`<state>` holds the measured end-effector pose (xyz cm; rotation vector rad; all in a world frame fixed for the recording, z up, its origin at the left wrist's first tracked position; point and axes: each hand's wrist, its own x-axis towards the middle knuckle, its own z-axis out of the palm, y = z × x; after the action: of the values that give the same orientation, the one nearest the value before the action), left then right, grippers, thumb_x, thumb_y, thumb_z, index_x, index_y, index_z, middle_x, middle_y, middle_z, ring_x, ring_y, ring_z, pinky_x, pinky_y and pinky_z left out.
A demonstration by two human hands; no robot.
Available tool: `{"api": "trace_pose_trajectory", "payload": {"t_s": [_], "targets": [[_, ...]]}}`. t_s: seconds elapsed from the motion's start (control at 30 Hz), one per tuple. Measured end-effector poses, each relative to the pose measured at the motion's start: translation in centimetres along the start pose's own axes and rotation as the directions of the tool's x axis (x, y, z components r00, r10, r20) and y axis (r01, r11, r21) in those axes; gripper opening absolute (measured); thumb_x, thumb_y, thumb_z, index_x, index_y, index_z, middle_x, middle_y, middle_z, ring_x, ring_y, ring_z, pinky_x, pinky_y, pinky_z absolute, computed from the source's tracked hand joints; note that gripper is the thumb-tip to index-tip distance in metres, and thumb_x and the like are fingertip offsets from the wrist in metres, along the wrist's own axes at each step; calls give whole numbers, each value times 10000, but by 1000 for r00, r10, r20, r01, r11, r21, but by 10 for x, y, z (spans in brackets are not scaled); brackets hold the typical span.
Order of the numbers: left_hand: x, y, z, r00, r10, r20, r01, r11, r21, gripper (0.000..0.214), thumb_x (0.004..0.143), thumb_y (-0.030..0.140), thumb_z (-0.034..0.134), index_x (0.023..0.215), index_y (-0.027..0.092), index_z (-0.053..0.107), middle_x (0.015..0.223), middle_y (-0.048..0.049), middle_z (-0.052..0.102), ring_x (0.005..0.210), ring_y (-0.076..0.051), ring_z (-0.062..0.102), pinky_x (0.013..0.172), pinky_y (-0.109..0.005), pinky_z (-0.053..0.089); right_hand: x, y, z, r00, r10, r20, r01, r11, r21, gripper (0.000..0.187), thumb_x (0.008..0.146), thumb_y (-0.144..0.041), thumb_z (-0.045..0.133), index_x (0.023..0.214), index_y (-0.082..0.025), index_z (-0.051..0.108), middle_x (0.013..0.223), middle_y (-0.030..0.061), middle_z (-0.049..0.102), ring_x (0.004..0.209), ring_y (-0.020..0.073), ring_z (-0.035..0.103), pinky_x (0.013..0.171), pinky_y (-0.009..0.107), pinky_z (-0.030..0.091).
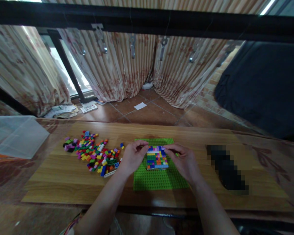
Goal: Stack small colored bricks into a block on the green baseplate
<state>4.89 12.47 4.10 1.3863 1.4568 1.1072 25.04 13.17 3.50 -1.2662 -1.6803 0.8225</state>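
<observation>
A square build of multicoloured toy bricks stands over the green baseplate. The thumb and forefinger of my left hand are closed at its far left corner. At the far right corner, my right hand grips it with bent fingers and thumb, beside a purple brick. A small lime-green piece shows by the right fingers. Whether either fingertip also holds a separate small brick is hidden.
Loose bricks of many colours lie piled left of the baseplate on the wooden table. A clear plastic bin stands at the far left. To the right lies a dark, pixelated object. A black bar crosses overhead.
</observation>
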Motion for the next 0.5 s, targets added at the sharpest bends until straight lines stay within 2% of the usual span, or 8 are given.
{"api": "trace_pose_trajectory", "payload": {"t_s": [0.13,0.27,0.5], "targets": [[-1,0,0,1000,3,22,-3,1000,-8,194,815,267,589,875,148,730,808,-40,736,732,-159,658,684,-257,517,-2,-1,-1,1000,-3,28,3,1000,1,218,833,-386,629,899,-230,766,896,56,736,832,199,662,750,329,521],[-1,-1,1,1000,5,23,-5,1000,-9,192,817,268,586,867,154,733,803,-35,737,731,-160,657,681,-257,516,-1,0,0,1000,5,6,-5,1000,-4,205,817,-369,634,874,-224,767,879,56,735,798,195,656,732,328,523],[-2,0,0,999,7,38,-7,1000,-5,210,826,277,575,852,150,739,807,-40,734,730,-158,646,677,-254,495,2,3,6,996,85,-21,-84,996,41,177,780,-361,674,830,-211,755,853,48,741,778,196,665,749,341,526]]}}
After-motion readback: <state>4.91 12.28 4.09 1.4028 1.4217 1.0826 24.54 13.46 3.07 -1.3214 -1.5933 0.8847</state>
